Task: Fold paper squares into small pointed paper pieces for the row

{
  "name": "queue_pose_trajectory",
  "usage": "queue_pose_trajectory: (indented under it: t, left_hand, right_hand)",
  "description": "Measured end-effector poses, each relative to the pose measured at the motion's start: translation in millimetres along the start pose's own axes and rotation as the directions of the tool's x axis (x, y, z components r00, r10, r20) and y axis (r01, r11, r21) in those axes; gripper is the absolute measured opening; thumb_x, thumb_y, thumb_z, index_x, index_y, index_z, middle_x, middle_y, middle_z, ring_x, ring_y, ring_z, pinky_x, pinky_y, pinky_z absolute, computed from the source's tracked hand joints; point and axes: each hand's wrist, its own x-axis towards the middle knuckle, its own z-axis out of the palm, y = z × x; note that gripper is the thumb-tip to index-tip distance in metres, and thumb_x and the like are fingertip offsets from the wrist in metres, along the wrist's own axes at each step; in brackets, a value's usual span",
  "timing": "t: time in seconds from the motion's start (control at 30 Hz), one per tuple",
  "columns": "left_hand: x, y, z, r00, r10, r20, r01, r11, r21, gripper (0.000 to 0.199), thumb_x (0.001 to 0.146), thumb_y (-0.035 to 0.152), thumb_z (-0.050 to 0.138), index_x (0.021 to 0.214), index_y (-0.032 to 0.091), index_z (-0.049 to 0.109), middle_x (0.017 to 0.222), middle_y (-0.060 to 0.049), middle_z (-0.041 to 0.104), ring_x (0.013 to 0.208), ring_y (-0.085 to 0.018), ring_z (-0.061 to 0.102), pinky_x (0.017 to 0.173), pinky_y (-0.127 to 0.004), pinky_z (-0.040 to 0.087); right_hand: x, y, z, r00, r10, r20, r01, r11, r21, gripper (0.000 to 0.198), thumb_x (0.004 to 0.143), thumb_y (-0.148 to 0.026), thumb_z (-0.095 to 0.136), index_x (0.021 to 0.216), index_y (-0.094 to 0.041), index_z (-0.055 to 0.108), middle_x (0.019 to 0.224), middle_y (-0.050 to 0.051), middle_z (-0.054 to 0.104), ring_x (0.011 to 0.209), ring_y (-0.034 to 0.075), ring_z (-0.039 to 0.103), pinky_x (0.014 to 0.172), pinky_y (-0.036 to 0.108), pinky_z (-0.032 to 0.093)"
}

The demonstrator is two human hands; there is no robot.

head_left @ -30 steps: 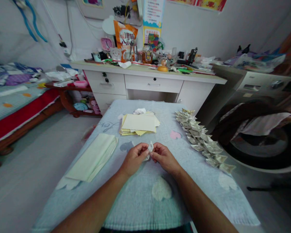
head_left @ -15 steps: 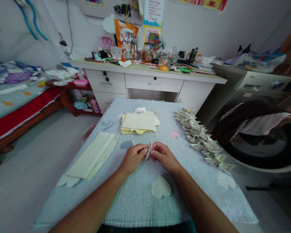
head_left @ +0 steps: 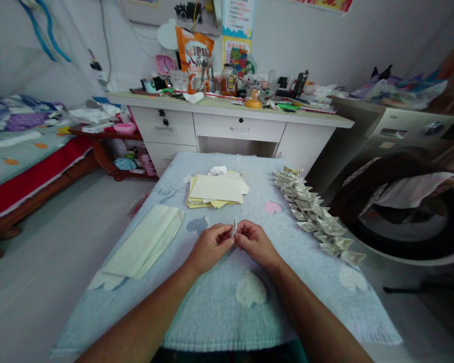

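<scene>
Between my two hands, above the middle of the cloth-covered table, is a small piece of folded paper (head_left: 233,228), seen nearly edge-on. My left hand (head_left: 212,245) pinches it from the left, thumb and fingers closed. From the right, my right hand (head_left: 255,243) grips the same paper with thumb and fingertips. Its lower part is hidden by my thumbs. Beyond the hands lies a stack of cream and yellow paper sheets (head_left: 216,188). To the left is a folded pale green paper bundle (head_left: 142,244). Rows of folded paper pieces with pointed tips (head_left: 310,206) run along the right side.
A blue patterned cloth (head_left: 212,312) covers the table, and a crumpled white tissue (head_left: 217,171) lies behind the stack. A cluttered white desk (head_left: 240,126) stands beyond it. To the right is a washing machine (head_left: 404,132) with its door open; a bed (head_left: 30,161) is at left.
My left thumb has moved in toward the right thumb, covering the paper's lower part. Less of the folded paper shows now. The camera view has shifted slightly.
</scene>
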Motion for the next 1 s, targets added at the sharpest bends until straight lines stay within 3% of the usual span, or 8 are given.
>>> queue_pose_trajectory:
  t: [0.23, 0.5, 0.7, 0.87, 1.0]
  left_hand:
    - [-1.8, 2.1, 0.1, 1.000, -0.001, -0.019, 0.002, 0.999, 0.041, 0.021, 0.082, 0.024, 0.056, 0.098, 0.016, 0.067, 0.081, -0.003, 0.062, 0.073, -0.014, 0.057, 0.066, -0.023, 0.045]
    - [-3.0, 7.0, 4.8, 0.997, 0.072, -0.039, -0.062, 0.976, 0.210, 0.021, 0.080, 0.020, 0.055, 0.098, 0.017, 0.067, 0.078, -0.002, 0.061, 0.068, -0.013, 0.056, 0.064, -0.023, 0.045]
    - [-1.8, 4.1, 5.2, 0.992, 0.092, -0.086, -0.074, 0.979, 0.191, 0.026, 0.080, 0.019, 0.054, 0.104, 0.018, 0.066, 0.083, -0.003, 0.062, 0.070, -0.013, 0.058, 0.064, -0.022, 0.046]
    - [-1.8, 2.8, 3.2, 0.995, 0.082, -0.060, -0.070, 0.982, 0.178, 0.025, 0.078, 0.018, 0.057, 0.101, 0.018, 0.067, 0.082, -0.003, 0.062, 0.070, -0.013, 0.057, 0.065, -0.023, 0.046]
    - [-2.0, 2.9, 1.8, 0.998, 0.053, -0.033, -0.052, 0.998, 0.035, 0.024, 0.084, 0.023, 0.053, 0.104, 0.019, 0.066, 0.088, -0.004, 0.064, 0.079, -0.014, 0.060, 0.074, -0.025, 0.047]
  right_hand:
    - [-0.2, -2.0, 3.0, 1.000, -0.004, -0.019, 0.003, 0.999, -0.041, 0.012, 0.078, -0.027, 0.063, 0.078, -0.017, 0.056, 0.067, -0.003, 0.054, 0.060, 0.009, 0.045, 0.058, 0.021, 0.036]
    - [-0.3, -0.6, 4.2, 0.998, -0.011, -0.065, 0.005, 0.996, -0.086, 0.004, 0.074, -0.015, 0.052, 0.074, -0.019, 0.054, 0.064, -0.005, 0.050, 0.057, 0.009, 0.042, 0.056, 0.021, 0.035]
    - [-1.6, 3.9, 6.5, 0.997, -0.009, -0.075, -0.002, 0.989, -0.148, 0.011, 0.088, -0.027, 0.048, 0.086, -0.020, 0.056, 0.071, -0.003, 0.053, 0.059, 0.010, 0.045, 0.055, 0.021, 0.037]
    - [-0.6, 8.6, 4.4, 0.996, 0.002, -0.091, -0.019, 0.981, -0.194, 0.008, 0.082, -0.024, 0.057, 0.087, -0.020, 0.053, 0.069, -0.004, 0.055, 0.059, 0.009, 0.046, 0.053, 0.019, 0.035]
    - [1.0, 5.8, 1.5, 0.993, 0.031, -0.113, -0.037, 0.998, -0.053, 0.018, 0.076, -0.022, 0.060, 0.086, -0.021, 0.045, 0.065, -0.007, 0.055, 0.053, 0.008, 0.048, 0.049, 0.018, 0.037]
